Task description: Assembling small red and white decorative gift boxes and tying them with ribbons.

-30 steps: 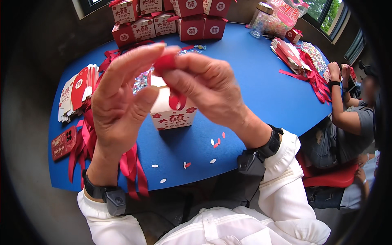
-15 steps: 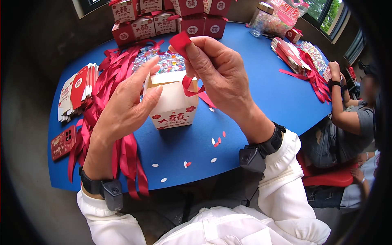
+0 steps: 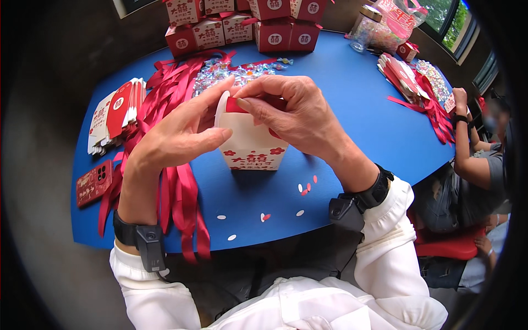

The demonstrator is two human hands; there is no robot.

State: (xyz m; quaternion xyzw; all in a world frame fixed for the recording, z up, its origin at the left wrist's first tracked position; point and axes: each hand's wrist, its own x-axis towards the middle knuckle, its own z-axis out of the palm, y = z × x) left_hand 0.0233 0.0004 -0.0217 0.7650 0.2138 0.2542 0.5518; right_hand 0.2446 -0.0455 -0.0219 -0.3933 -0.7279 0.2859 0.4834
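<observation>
A white gift box [image 3: 250, 135] with red printing and flowers stands upright on the blue table, its top flaps raised. My left hand [image 3: 184, 126] is at its left side, thumb against the front and fingers behind the upright flap. My right hand [image 3: 294, 107] pinches a red ribbon [image 3: 235, 105] between thumb and fingers at the top of the box. Part of the ribbon lies against the inner flap; the rest is hidden behind my right hand.
Red ribbons [image 3: 179, 187], flat folded boxes [image 3: 113, 118] and a red phone [image 3: 94, 184] lie left. Behind are wrapped candies [image 3: 220, 77] and stacked finished boxes [image 3: 239, 30]. A jar [image 3: 364, 30] stands at back right; a person [image 3: 473, 159] sits right. Paper ovals [image 3: 264, 218] are scattered in front.
My right hand has lowered the ribbon from above the box down to its top opening. My left hand has closed in around the left flap. The whole view has shifted slightly.
</observation>
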